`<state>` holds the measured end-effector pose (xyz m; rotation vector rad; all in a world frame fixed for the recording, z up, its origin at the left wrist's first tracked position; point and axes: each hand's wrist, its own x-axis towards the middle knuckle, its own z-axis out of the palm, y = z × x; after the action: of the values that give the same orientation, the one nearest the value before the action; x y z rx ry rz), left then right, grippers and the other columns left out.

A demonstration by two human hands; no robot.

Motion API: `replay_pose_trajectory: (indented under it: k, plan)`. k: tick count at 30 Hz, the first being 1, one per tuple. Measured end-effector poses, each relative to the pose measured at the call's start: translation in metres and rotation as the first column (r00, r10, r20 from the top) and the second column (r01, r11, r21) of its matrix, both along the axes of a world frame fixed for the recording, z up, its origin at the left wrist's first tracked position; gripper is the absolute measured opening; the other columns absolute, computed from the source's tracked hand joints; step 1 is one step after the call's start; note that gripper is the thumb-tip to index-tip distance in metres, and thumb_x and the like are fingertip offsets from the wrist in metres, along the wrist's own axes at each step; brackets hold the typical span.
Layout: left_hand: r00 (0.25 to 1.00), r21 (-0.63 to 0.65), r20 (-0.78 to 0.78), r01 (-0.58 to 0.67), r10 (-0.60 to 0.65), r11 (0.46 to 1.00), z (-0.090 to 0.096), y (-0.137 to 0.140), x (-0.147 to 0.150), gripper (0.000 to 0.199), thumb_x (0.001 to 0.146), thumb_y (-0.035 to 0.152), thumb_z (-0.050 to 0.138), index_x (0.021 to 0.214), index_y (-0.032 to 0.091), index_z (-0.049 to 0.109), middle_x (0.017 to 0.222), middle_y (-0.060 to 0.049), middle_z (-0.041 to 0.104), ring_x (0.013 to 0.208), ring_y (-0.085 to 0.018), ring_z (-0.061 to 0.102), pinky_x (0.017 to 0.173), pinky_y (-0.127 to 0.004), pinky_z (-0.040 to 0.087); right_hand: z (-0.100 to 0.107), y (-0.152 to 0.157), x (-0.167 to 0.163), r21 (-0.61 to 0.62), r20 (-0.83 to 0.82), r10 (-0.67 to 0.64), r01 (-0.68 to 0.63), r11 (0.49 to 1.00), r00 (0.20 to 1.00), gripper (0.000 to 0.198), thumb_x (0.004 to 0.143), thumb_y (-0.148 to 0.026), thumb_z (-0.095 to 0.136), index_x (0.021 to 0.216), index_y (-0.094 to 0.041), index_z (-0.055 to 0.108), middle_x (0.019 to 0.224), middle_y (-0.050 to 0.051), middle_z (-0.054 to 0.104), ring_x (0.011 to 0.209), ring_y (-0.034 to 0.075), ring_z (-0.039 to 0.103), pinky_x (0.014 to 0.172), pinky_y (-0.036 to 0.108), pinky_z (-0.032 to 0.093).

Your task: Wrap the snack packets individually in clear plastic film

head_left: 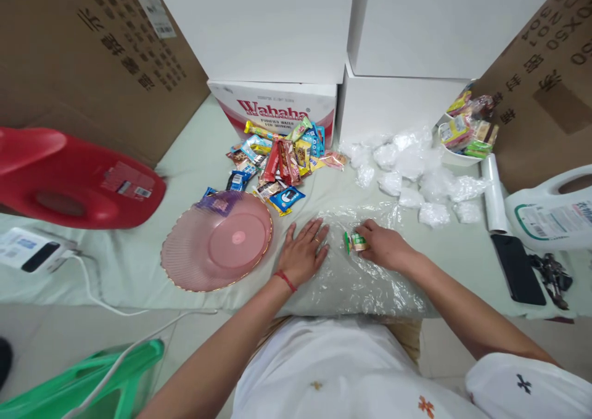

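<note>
A sheet of clear plastic film [370,289] lies spread over the cloth in front of me. My left hand [303,252] rests flat with its fingers spread at the film's left edge. Toward the middle of the film, my right hand [383,243] has its fingers closed on a small green and white snack packet [357,241]. Part of the packet is hidden under the fingers. Just left of my left hand stands a pink ribbed bowl [185,252] with a gold rim. Behind it lies a pile of colourful wrapped snacks [282,160].
Crumpled white plastic bundles [419,172] lie at back right, beside a white tub [456,156] of snacks. A film roll [494,194], phone [518,268], keys [552,277] and white jug [550,212] stand right. A red jug [83,178] and power bank [30,249] sit left; boxes [277,108] line the back.
</note>
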<state>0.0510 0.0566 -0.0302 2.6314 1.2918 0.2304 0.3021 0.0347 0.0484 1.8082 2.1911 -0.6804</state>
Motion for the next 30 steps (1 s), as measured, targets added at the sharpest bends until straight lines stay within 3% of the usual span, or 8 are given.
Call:
replay_pose_trajectory:
  k: [4,8,13,15,17,20,25,30]
  plan:
    - [1.0,-0.012,0.012,-0.003,0.004,1.0,0.001,0.0,0.0,0.052,0.107,0.042,0.035,0.156,0.028,0.043,0.166,-0.006,0.038,0.154,-0.024,0.035,0.128,-0.058,0.012,0.013,0.025,0.007,-0.004,-0.094,0.015,-0.016,1.0,0.995,0.063,0.089,-0.045,0.072,0.145,-0.023,0.053,0.143,0.013,0.057,0.111,0.028,0.067,0.084,0.031,0.05]
    - [1.0,-0.017,0.023,-0.007,0.007,1.0,0.001,0.0,0.0,0.052,0.106,0.041,0.036,0.156,0.029,0.043,0.166,-0.006,0.038,0.153,-0.025,0.036,0.128,-0.059,0.011,0.03,0.08,-0.025,0.215,-0.097,0.055,-0.033,0.976,0.994,0.039,0.102,-0.038,0.054,0.133,-0.017,0.064,0.121,0.014,0.069,0.112,0.029,0.063,0.095,0.036,0.046]
    - [1.0,-0.028,0.009,-0.008,0.008,1.0,-0.001,0.001,-0.001,0.052,0.106,0.041,0.035,0.156,0.027,0.044,0.166,-0.007,0.038,0.153,-0.025,0.035,0.128,-0.058,0.012,0.026,0.154,-0.124,0.541,-0.125,0.406,-0.281,0.793,0.905,0.048,0.098,-0.026,0.058,0.145,-0.019,0.053,0.152,0.013,0.052,0.143,0.033,0.037,0.115,0.049,0.032]
    - [1.0,-0.034,-0.001,-0.011,0.011,0.999,-0.001,0.0,-0.001,0.052,0.107,0.042,0.035,0.155,0.026,0.044,0.165,-0.008,0.04,0.154,-0.026,0.035,0.128,-0.059,0.013,0.017,0.175,-0.154,0.58,-0.051,0.533,-0.409,0.704,0.845,0.048,0.097,-0.025,0.059,0.145,-0.023,0.054,0.162,0.009,0.042,0.152,0.032,0.024,0.121,0.054,0.023]
    - [1.0,-0.035,0.004,-0.011,0.011,0.999,-0.001,0.0,-0.002,0.052,0.107,0.042,0.034,0.155,0.026,0.044,0.164,-0.008,0.041,0.153,-0.026,0.035,0.128,-0.059,0.013,0.006,0.19,-0.163,0.554,0.012,0.597,-0.502,0.664,0.802,0.041,0.098,-0.024,0.056,0.139,-0.024,0.059,0.161,0.007,0.044,0.155,0.031,0.02,0.122,0.057,0.017]
    - [0.999,-0.033,0.031,-0.005,0.006,0.999,-0.001,0.0,-0.002,0.052,0.106,0.042,0.035,0.155,0.026,0.044,0.166,-0.006,0.039,0.153,-0.025,0.035,0.128,-0.059,0.013,-0.007,0.201,-0.138,0.516,0.021,0.572,-0.499,0.696,0.82,0.036,0.102,-0.021,0.046,0.131,-0.026,0.066,0.155,0.005,0.052,0.154,0.031,0.023,0.122,0.06,0.014]
    - [0.998,-0.044,0.058,-0.009,0.012,0.999,0.0,0.0,-0.003,0.052,0.106,0.043,0.036,0.155,0.028,0.044,0.166,-0.006,0.038,0.154,-0.025,0.035,0.128,-0.059,0.013,-0.004,0.206,-0.073,0.484,0.011,0.408,-0.362,0.797,0.913,0.031,0.097,-0.019,0.052,0.119,-0.026,0.074,0.162,0.002,0.043,0.154,0.035,0.023,0.121,0.064,0.016]
    - [0.998,-0.046,0.062,-0.007,0.01,0.999,0.001,0.0,-0.003,0.052,0.106,0.042,0.035,0.155,0.028,0.044,0.167,-0.005,0.037,0.154,-0.024,0.034,0.129,-0.058,0.012,0.02,0.201,-0.087,0.536,-0.062,0.285,-0.209,0.818,0.957,0.033,0.096,-0.018,0.047,0.114,-0.022,0.074,0.131,0.008,0.066,0.145,0.035,0.033,0.117,0.057,0.032]
